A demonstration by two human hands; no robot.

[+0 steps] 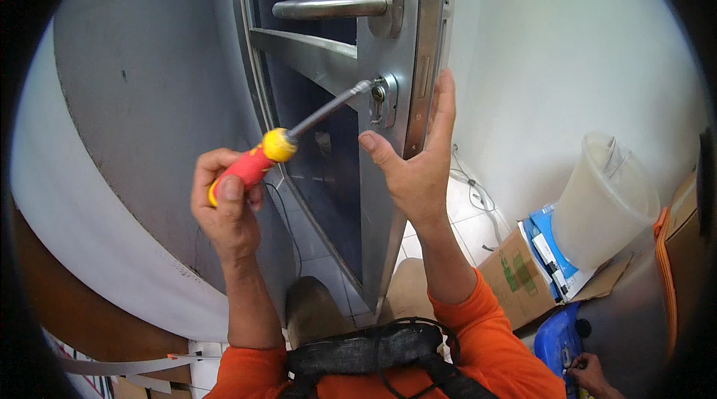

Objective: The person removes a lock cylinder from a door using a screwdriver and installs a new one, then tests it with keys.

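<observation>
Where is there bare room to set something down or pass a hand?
A small patch of white floor tiles between the right forearm and the cardboard box; a cable borders it wallward. A hand might pass between lever handle and lock cylinder. Crowded: around the cylinder, with screwdriver and right fingers; and lower right, with plastic bin and box.
</observation>
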